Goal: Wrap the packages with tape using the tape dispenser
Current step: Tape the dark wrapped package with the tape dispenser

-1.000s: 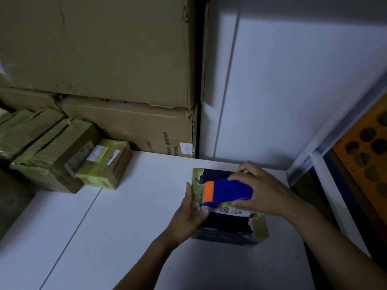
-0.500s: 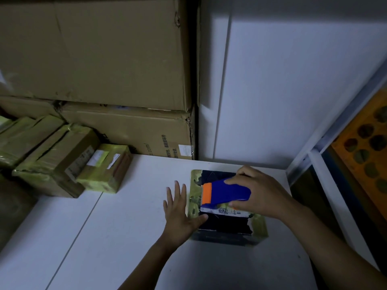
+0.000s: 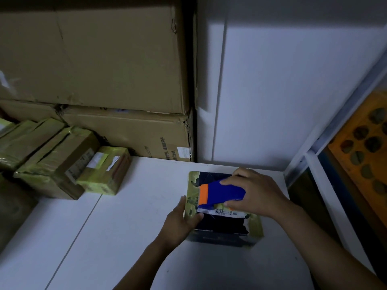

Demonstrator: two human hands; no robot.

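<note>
In the lower middle of the frame a dark package (image 3: 222, 227), partly banded in yellowish-green tape, sat on the white table (image 3: 125, 237). The right hand (image 3: 254, 193) curled over a blue tape dispenser (image 3: 227, 190), fingers round its far side and thumb on the near side. The dispenser lay across the package top with its orange end pointing toward the frame's left. A white printed label (image 3: 219, 212) showed just below the dispenser. The left hand (image 3: 182, 218) lay against the package's left side, fingers straight and together, thumb resting on the top edge. At the left of the frame stood several smaller taped packages (image 3: 104, 170), well apart from the dark one. Behind them were two large stacked cardboard boxes (image 3: 100, 59). An orange panel with round holes (image 3: 364, 147) filled the right edge.
</note>
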